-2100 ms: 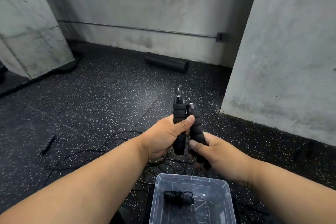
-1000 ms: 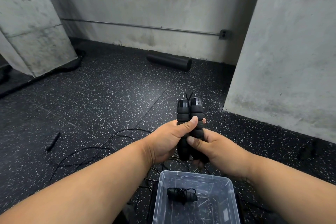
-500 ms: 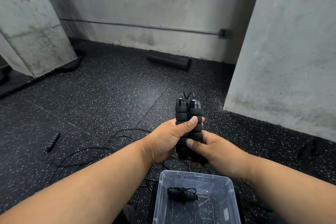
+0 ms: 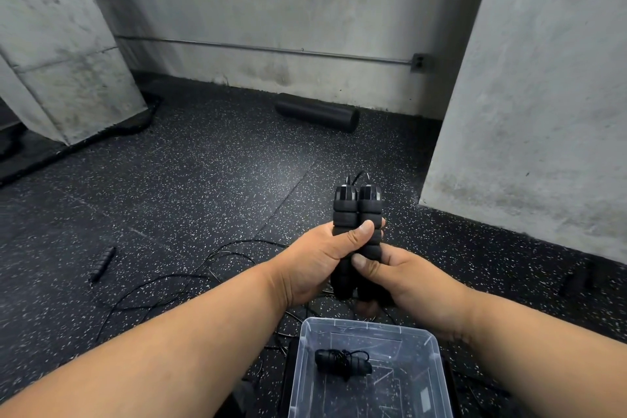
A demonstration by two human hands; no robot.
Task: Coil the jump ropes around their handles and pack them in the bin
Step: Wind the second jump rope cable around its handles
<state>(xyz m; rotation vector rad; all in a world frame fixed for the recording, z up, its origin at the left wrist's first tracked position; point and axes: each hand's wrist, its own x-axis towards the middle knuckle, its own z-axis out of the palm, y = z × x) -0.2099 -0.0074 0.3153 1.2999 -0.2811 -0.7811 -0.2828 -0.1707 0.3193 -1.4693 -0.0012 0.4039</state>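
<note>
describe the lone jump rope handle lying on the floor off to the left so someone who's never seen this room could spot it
Start at the big concrete pillar on the left and come toward the camera across the speckled black floor. The lone handle lies there, a short black ribbed stick lying at a slant. Unlike the two handles gripped upright in the hands, nothing holds it, and it is far smaller than the foam roller by the back wall.

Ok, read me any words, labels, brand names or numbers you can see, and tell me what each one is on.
No text here can be read.
Clear bin: a small pale sticker on the wall, too blurred to read.
Jump rope handles: no print visible.
Coiled rope in the bin: no markings visible.
Walls, floor, foam roller: no signs or labels.
</note>
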